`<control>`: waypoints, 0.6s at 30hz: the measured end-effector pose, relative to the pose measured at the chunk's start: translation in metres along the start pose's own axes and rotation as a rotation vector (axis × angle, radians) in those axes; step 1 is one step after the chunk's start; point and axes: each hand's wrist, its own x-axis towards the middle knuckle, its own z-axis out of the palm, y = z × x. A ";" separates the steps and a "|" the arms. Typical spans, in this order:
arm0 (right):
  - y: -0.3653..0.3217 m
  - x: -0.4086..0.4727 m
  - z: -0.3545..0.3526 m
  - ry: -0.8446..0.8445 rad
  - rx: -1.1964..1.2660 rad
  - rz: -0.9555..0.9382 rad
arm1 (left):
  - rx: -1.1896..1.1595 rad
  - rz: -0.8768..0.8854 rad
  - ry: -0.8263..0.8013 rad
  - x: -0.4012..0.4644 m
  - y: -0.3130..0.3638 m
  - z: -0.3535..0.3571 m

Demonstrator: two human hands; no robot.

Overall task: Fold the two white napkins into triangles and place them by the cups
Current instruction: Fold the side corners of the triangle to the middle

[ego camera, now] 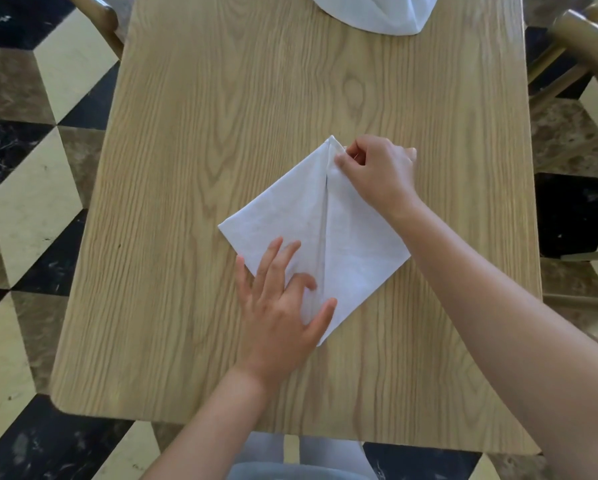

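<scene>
Wooden table (221, 133), white napkin (301, 216) under both hands

**Around the table**

I stand at a light wood-grain table (221, 140). Beyond its left far corner I see part of a wooden chair (98, 15); off its right side, another chair (574, 46). Under the table runs a floor (31, 188) tiled in cream, brown and black.

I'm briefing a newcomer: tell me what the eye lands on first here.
A white cloth napkin folded into a kite shape lies mid-table on the pale wooden table. The left hand presses its near end flat while the right hand pinches its far tip. A second white cloth lies at the far edge.
</scene>
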 end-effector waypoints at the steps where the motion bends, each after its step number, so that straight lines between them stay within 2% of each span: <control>1: 0.001 0.000 0.000 -0.001 0.000 0.000 | -0.018 -0.038 0.010 -0.002 0.003 0.000; 6: 0.002 0.000 0.001 0.019 0.001 -0.017 | -0.124 -0.131 0.003 -0.014 0.014 0.005; 12: 0.004 -0.007 0.008 0.114 -0.021 -0.092 | -0.190 -0.119 -0.025 -0.023 0.018 0.007; 15: 0.004 -0.008 0.012 0.162 -0.024 -0.112 | -0.108 -0.046 0.001 -0.016 0.017 0.003; 18: 0.006 -0.010 0.014 0.211 -0.065 -0.151 | 0.023 0.083 -0.068 0.004 0.019 0.003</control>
